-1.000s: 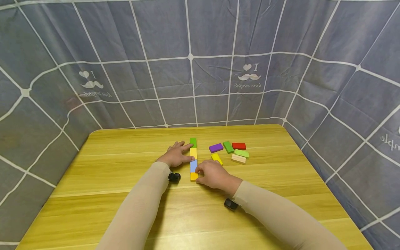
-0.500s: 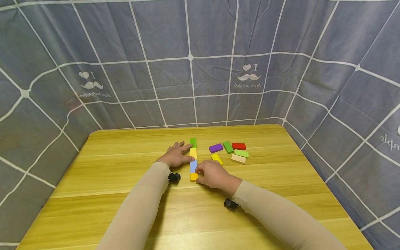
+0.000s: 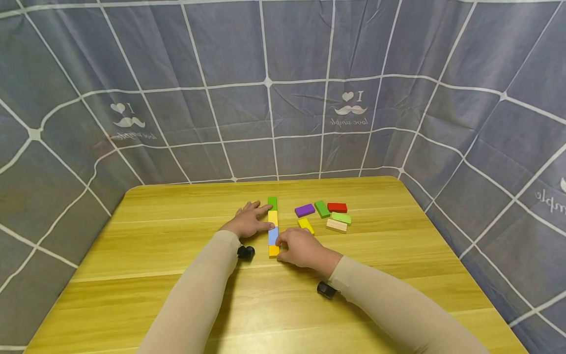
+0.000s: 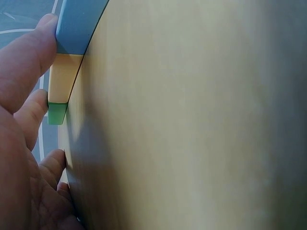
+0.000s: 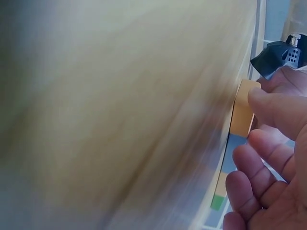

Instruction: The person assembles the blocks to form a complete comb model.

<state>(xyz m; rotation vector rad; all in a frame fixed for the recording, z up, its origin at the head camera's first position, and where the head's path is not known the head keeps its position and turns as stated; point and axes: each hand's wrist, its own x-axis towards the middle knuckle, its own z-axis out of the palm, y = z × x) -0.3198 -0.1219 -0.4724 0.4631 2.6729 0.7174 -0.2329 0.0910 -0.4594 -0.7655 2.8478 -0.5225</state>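
Six loose blocks point(image 3: 322, 210) lie near the row point(image 3: 273, 236).

Long beige sleeves point(image 3: 201, 290) — plain, close-fitting, black wrist cameras point(image 3: 327, 290)

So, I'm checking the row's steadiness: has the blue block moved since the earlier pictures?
No: judged by the table's far edge, the blue block shows no shift either way.

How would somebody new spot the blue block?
On the wooden table, a straight row of four blocks lies between the left hand and the right hand. Counting from the far end, the blue block is third, between a yellow block and an orange block. It's the only blue one there.
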